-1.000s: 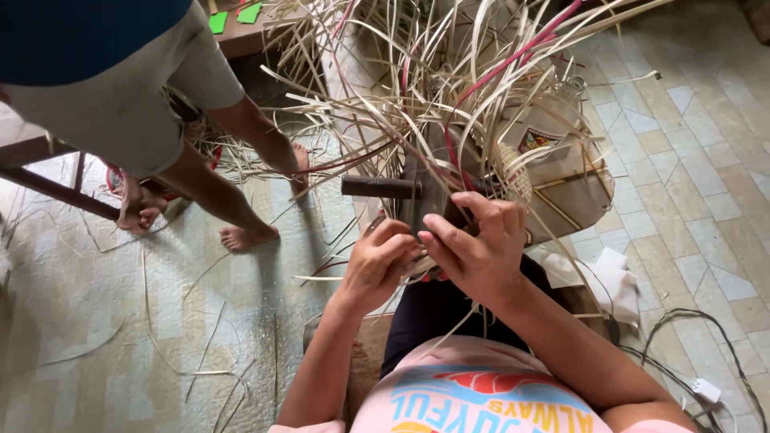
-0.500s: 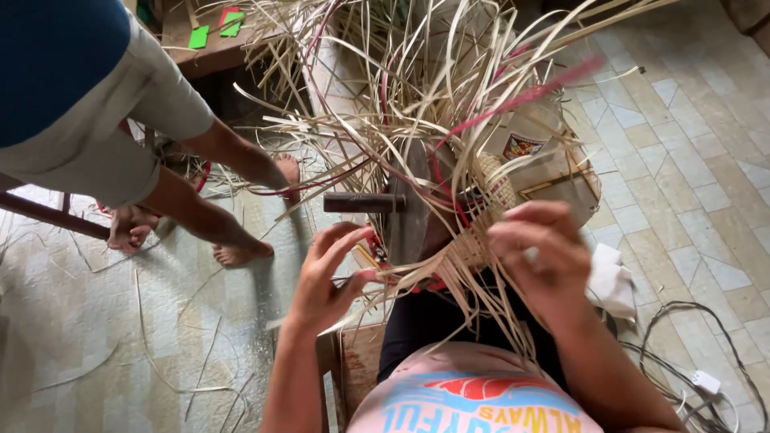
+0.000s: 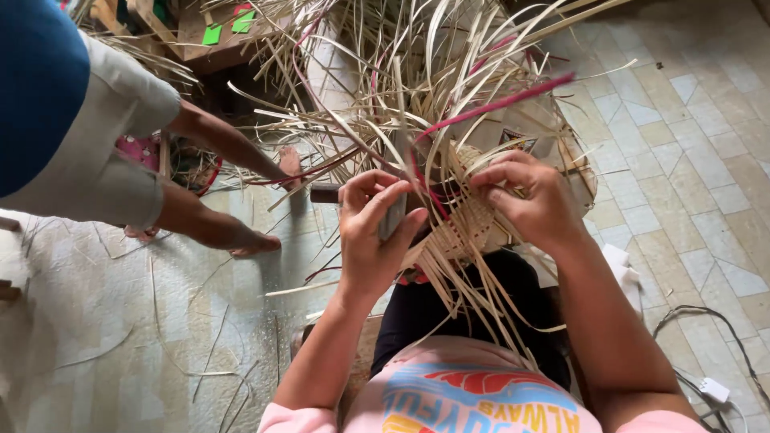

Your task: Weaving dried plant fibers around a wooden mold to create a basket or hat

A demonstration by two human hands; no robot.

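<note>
Right now, woven basket (image 3: 469,220) btwn left hand (image 3: 370,232) & right hand (image 3: 529,196) grip

Loose strips (image 3: 417,88) crowd space ahead of hands; bystander's legs (image 3: 200,184) block left; tiled floor (image 3: 706,184) right open.

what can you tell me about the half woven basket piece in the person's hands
The half-woven basket is made of flat, pale tan strips like split cane or bamboo, with a tight woven patch at its middle. Loose strip ends fan up and hang down over the lap, and a few pink-red strips run through it. The right hand presses on the weave; the left hand grips it from the other side.
</note>
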